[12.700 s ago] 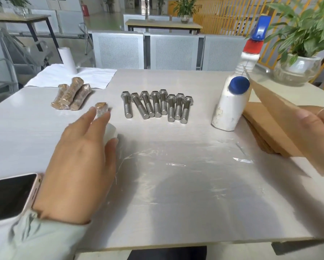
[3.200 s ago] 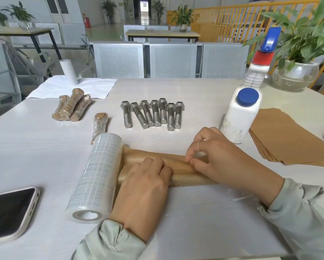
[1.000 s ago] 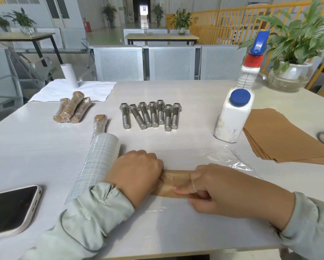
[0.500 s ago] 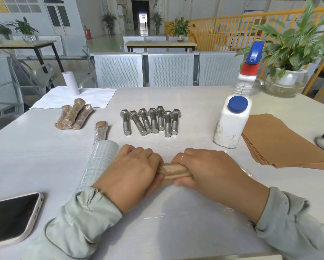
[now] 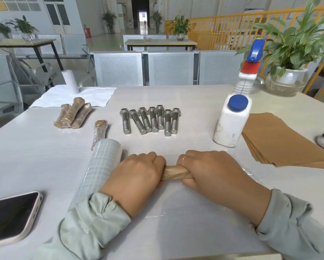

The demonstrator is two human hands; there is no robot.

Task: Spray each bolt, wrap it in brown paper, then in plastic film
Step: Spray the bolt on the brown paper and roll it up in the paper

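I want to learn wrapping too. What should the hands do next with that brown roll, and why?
Probably keep rolling the paper-wrapped bolt forward over the plastic film. The left hand and right hand grip its two ends, and loose film shows on the table beside the right hand, so the film wrap looks unfinished.

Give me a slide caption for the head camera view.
Both hands grip a paper-wrapped bolt on plastic film, seven bare bolts waiting behind.
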